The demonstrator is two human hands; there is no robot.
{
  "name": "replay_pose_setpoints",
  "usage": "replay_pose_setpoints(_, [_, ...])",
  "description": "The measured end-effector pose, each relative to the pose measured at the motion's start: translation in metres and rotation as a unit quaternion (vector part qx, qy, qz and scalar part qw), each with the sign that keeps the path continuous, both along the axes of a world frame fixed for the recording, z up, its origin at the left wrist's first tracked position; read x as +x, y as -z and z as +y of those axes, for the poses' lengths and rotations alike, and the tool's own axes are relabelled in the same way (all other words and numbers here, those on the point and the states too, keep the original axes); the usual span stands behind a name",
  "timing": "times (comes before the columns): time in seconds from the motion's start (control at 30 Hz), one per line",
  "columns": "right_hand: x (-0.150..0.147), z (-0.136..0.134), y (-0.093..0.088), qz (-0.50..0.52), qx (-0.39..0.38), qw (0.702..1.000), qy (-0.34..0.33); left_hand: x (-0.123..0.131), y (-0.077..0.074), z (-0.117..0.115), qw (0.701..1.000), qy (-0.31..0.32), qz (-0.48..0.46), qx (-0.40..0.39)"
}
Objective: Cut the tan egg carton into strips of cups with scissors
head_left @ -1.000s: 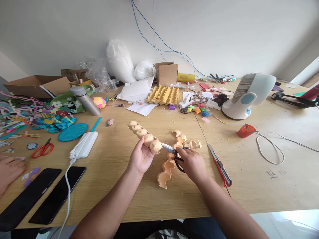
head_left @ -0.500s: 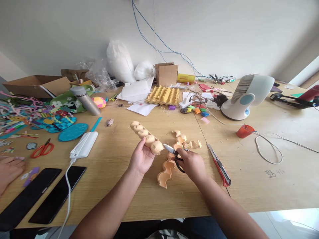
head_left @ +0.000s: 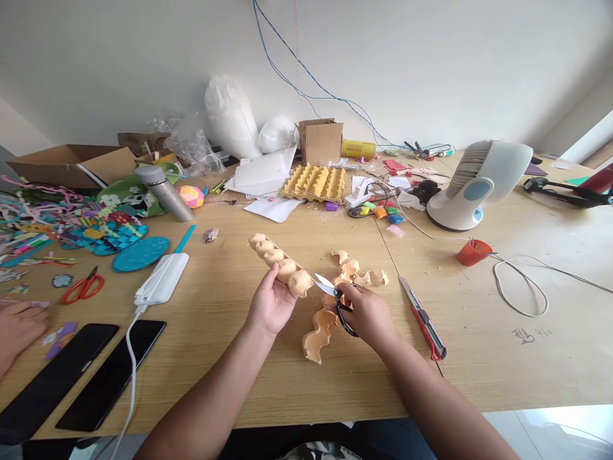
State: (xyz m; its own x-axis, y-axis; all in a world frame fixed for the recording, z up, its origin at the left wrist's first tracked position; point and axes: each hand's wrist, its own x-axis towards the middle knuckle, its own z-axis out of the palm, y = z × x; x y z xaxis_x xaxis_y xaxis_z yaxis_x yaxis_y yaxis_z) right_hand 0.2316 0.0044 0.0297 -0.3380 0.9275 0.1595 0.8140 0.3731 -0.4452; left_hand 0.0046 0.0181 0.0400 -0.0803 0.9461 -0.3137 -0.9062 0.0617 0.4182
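Observation:
My left hand (head_left: pixel 271 305) is closed round a strip of egg-carton cups (head_left: pixel 280 263), holding it just above the wooden table (head_left: pixel 479 345). My right hand (head_left: pixel 366 313) grips black-handled scissors (head_left: pixel 332 294), whose blades are parted and point at the near end cup of the strip. A wavy cut-off piece of carton (head_left: pixel 318 332) lies on the table between my hands. More carton scraps (head_left: pixel 359 271) lie just beyond my right hand.
A red utility knife (head_left: pixel 424 317) lies right of my hand; farther right are an orange cup (head_left: pixel 472 252), a white fan (head_left: pixel 479 182) and a cable loop (head_left: pixel 520 287). A power bank (head_left: pixel 161 279), two phones (head_left: pixel 83 374), red scissors (head_left: pixel 81 287) and another person's hand (head_left: pixel 16 329) are left. A whole egg tray (head_left: pixel 313 182) sits behind.
The scissor blades have opened slightly and drawn a little back from the end cup. My left hand and the carton strip have barely moved.

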Motion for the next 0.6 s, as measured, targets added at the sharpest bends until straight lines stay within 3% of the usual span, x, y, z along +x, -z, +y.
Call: replay_pose_setpoints(0.6, [0.0001,-0.0012,-0.0040,-0.093,0.018,0.995,0.009,0.0021,-0.0070,-0.0014,1.000,0.002,0.003,-0.001])
